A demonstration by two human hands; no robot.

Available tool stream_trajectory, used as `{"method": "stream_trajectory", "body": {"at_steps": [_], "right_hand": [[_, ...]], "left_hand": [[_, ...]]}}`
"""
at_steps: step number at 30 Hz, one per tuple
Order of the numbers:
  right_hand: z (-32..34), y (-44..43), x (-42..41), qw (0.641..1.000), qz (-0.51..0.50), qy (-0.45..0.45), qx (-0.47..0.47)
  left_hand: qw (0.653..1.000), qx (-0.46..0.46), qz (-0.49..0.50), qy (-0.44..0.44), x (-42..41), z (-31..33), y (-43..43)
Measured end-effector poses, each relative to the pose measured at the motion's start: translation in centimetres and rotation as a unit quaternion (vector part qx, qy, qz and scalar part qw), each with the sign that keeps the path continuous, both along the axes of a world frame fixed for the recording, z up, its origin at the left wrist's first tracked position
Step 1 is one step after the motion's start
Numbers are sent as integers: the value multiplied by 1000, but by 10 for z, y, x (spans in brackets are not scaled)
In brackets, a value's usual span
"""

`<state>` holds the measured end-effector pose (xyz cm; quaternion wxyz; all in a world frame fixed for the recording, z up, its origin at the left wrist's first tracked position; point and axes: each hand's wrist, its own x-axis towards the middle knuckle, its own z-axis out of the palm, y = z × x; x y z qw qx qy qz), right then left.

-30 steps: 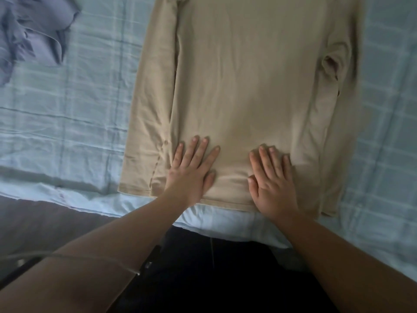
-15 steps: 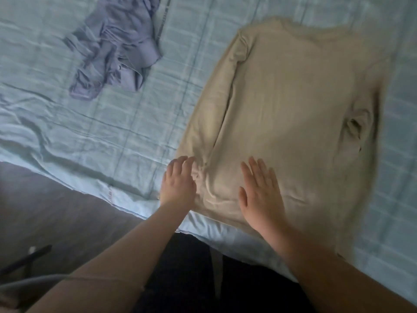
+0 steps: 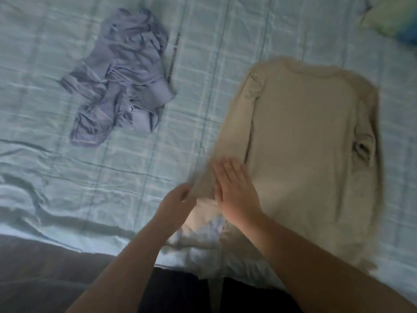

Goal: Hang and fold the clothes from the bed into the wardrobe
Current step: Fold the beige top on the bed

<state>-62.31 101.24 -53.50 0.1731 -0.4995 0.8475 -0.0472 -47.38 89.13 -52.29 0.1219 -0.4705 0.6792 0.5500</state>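
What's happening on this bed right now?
A person is folding a beige long-sleeved top laid flat on the pale blue checked bedsheet. The left hand grips the top's lower left edge, while the right hand presses flat beside it. A crumpled lavender garment lies apart, to the left, untouched.

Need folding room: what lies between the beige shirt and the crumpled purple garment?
Only checked bedsheet, with a thin dark strip by the purple garment, in the head view; the beige shirt lies apart.
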Motion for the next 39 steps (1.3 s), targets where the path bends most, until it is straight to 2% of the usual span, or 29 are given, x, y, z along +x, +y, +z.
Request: {"method": "stream_trajectory", "body": {"at_steps": [3, 7, 11, 15, 18, 21, 23, 25, 27, 29, 32, 36, 39], "right_hand": [[10, -37, 9, 999, -33, 9, -7], [20, -102, 24, 998, -58, 3, -20], [18, -165, 36, 998, -69, 0, -11], [-3, -203, 38, 995, -83, 1, 47], [-25, -211, 37, 993, -75, 4, 91], [-41, -210, 41, 991, -64, 14, 116], [-45, -209, 42, 990, -61, 21, 123], [-45, -208, 43, 991, -62, 20, 121], [-42, -209, 43, 991, -61, 14, 118], [-37, -209, 44, 992, -57, 12, 109], [-26, -210, 46, 997, -47, 2, 65], [-22, -217, 49, 998, -30, 15, 50], [-32, -222, 49, 997, -28, 34, 65]], "left_hand": [[996, 58, 37, 57, 10, 34, -60], [996, 22, 28, 87, 21, 67, -143], [990, 76, 39, 112, 36, 73, -214], [992, 103, 19, 66, 45, 47, -268], [996, 83, -38, -17, 49, 14, -293], [991, 98, -24, -86, 55, -11, -300], [994, 38, -52, -85, 58, -19, -300], [997, -17, -64, -42, 62, -18, -295], [999, 4, -13, 33, 67, -15, -287], [988, 68, 91, 107, 74, -11, -274], [933, 187, 248, 184, 84, -12, -256], [877, 254, 328, 244, 99, -16, -239], [861, 263, 356, 251, 106, -22, -231]]}}
